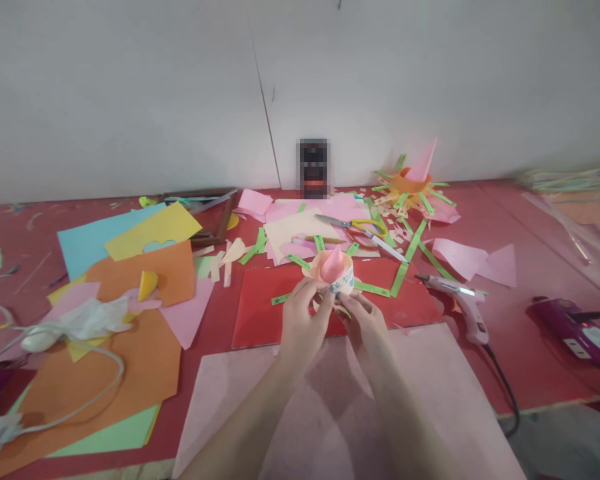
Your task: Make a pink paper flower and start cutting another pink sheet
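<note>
Over a red board (255, 313), my two hands hold a small paper craft (343, 275). It has a cream paper band with blue print and a pink paper cone rising from its middle. Green strips with dark lettering stick out around it. My left hand (305, 310) pinches the near left side of the band. Closed on the near right side is my right hand (365, 320), its fingertips partly under the band. A similar craft (410, 180), with an orange band, pink cone and green strips, stands by the wall.
Yellow-handled scissors (353, 223) lie beyond my hands. To the right are a glue gun (463, 297) with a black cord and a purple power strip (575, 330). Coloured paper sheets (145, 353) and a white cable (120, 373) spread at left. A blurred dark object (313, 169) leans on the wall.
</note>
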Action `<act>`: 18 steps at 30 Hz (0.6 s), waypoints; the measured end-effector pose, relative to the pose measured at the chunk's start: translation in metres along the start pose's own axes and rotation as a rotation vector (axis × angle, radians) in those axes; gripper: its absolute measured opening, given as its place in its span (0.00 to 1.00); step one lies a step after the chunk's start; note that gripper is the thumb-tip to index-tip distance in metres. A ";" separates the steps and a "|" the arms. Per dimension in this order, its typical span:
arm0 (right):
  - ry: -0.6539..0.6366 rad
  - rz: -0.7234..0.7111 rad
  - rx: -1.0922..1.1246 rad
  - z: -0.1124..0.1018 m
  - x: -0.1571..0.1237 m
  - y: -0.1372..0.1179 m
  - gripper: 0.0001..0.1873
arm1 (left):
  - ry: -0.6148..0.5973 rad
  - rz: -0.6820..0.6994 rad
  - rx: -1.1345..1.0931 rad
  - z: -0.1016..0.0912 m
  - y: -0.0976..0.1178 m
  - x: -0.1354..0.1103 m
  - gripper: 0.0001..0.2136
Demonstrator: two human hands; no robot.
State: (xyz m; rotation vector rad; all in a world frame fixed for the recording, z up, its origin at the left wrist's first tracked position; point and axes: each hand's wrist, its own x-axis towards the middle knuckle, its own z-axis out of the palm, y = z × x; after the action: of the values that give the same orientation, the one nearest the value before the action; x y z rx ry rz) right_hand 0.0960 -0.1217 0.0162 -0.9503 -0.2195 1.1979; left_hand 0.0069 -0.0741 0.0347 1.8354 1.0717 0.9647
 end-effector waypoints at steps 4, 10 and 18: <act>0.017 -0.007 -0.005 0.000 0.001 0.001 0.06 | -0.011 0.012 -0.003 0.000 0.001 0.001 0.06; 0.050 -0.009 0.018 -0.002 0.004 0.001 0.04 | -0.022 0.028 -0.019 0.000 0.000 0.000 0.06; 0.108 -0.003 0.065 -0.007 0.013 0.000 0.06 | -0.029 0.045 -0.021 0.000 0.001 0.000 0.07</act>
State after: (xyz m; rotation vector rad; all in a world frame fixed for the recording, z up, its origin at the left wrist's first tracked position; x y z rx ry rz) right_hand 0.1054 -0.1142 0.0072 -0.9538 -0.0955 1.1410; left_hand 0.0073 -0.0745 0.0356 1.8583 1.0026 0.9689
